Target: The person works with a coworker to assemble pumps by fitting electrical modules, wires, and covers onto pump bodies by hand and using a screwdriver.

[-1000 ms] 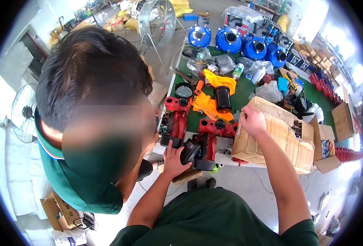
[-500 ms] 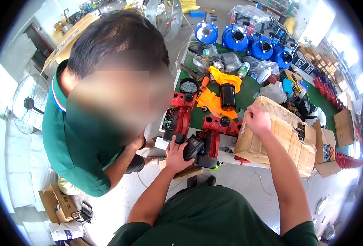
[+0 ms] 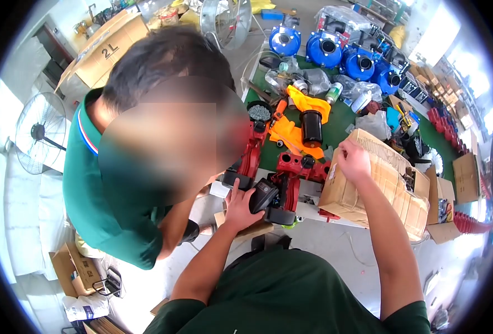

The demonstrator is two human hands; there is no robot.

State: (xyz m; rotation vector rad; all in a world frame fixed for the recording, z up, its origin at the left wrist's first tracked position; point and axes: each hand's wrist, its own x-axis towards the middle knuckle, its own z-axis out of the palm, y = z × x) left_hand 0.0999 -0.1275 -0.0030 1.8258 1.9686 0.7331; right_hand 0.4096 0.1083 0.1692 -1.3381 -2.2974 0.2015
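A green-topped table (image 3: 341,118) with a pale edge is spread out beyond both hands, and below them a light floor (image 3: 335,253) is seen. Far ahead of the right hand (image 3: 354,161), blue pumps (image 3: 324,49) are lined up; nearer, between them and the left hand (image 3: 241,210), an orange cloth (image 3: 316,106), a black cylinder (image 3: 311,131) and a dish of grey pieces (image 3: 259,113) are set. Well to the left of the left hand, a wire-guarded fan (image 3: 38,132) is placed, and farther ahead a carton marked 2L (image 3: 97,67) is seen behind a person in a green shirt (image 3: 99,214), who is bent towards the table. Just right of the left hand, at the table's near edge, is a black block (image 3: 264,195); its long axis is slanted, the far end being pointed away from the wearer and slightly rightward. The left hand is laid against the block with the fingers spread, but whether it is clamped cannot be told. Red machines (image 3: 292,192) are stood right and ahead of that hand. By the right hand a worn cardboard box (image 3: 377,183) is touched at its upper left edge; the fingers are curled, their tips hidden, so a grip cannot be confirmed.
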